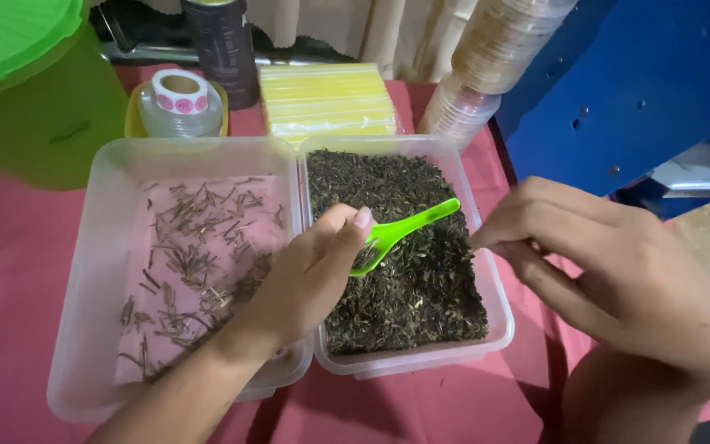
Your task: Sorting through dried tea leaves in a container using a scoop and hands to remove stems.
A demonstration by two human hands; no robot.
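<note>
Two clear tubs sit side by side: left tub (pixel 100 247) holds sparse dried stalks; left hand (pixel 310 271) pinches a light, stiff green plastic fork (pixel 400 234), best gripped mid-handle, above right tub (pixel 499 304) of loose tea; right hand (pixel 618 263) pinches fingertips together, contents indiscernible.

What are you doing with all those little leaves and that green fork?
A person's left hand holds a green plastic fork by its tine end over a clear tub of dark dried leaves. The right hand hovers at that tub's right rim with fingertips pinched together; whether they hold anything is too small to tell. Beside it, on the left, a second clear tub holds thin dry stems scattered over its bottom. Both tubs sit on a red cloth.
</note>
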